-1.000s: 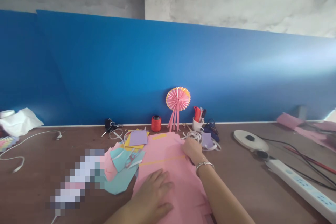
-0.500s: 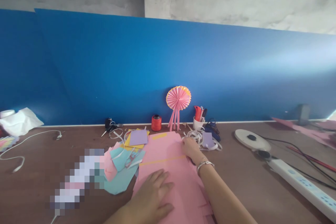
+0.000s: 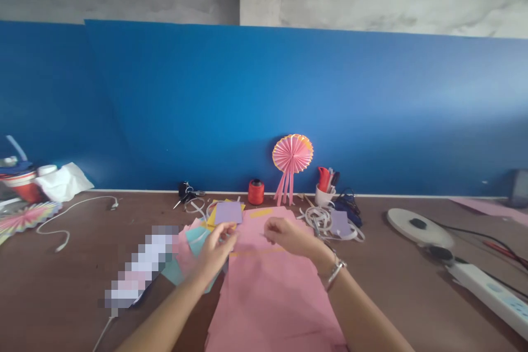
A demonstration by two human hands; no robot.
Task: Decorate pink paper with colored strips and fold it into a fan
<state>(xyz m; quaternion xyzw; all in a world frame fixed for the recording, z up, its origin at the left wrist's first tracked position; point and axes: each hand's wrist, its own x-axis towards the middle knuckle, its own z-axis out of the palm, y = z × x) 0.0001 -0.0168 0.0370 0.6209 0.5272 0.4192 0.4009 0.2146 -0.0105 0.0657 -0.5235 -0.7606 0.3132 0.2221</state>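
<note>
My left hand (image 3: 218, 245) is raised over the left edge of the pink paper sheets (image 3: 280, 291), with its fingers loosely bent and apart. I see nothing in it. My right hand (image 3: 284, 235), a silver bracelet at its wrist, hovers above the upper part of the pink sheets. Its fingers are curled closed and hide whatever may be between them. A yellow strip (image 3: 261, 213) lies on the far end of the pink paper. Just beyond my left hand lie a purple square of paper (image 3: 229, 212) and teal paper pieces (image 3: 197, 235).
A pink pleated paper rosette (image 3: 292, 153) leans on the blue partition (image 3: 185, 99). Beside it stand a red thread spool (image 3: 256, 192) and a white pen cup (image 3: 324, 196). White ribbon coils (image 3: 317, 219) lie right of the paper; a power strip (image 3: 490, 294) is farther right.
Both hands have lifted from the pink sheets. My left hand moved forward from lying flat, and my right hand moved left and curled; they now face each other. The view has shifted left.
</note>
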